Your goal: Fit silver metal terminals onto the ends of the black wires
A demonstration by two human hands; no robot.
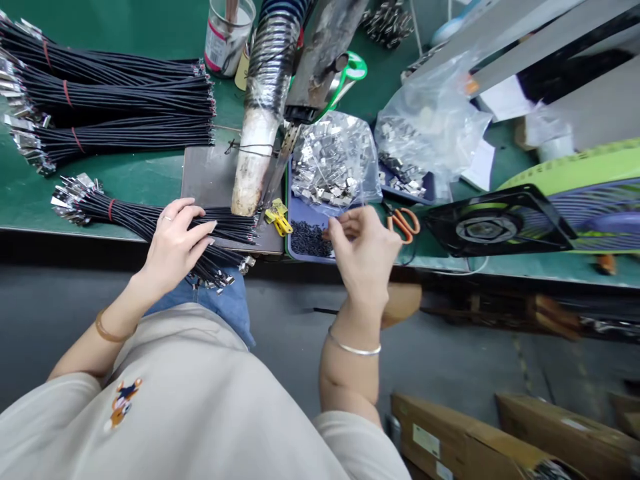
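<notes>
My left hand (177,243) lies over a bundle of black cables (133,212) at the table's front edge, its fingers apart and touching the cables. Metal connectors cap the bundle's left end, and a red band goes around it. More cables with metal ends (213,270) hang below that hand over the edge. My right hand (365,250) is closed, thumb and fingertips together, above the front of a blue tray (289,233). Small black pieces (309,239) fill that part of the tray. Whatever the fingertips hold is too small or hidden to make out.
A duct nozzle (253,160) and a metal arm (320,60) reach down over a grey plate (205,173). Around the tray are a yellow clip (279,217), a bag of metal connectors (335,160), orange scissors (404,223) and a black fan (500,223). Banded cable bundles (135,100) lie at left.
</notes>
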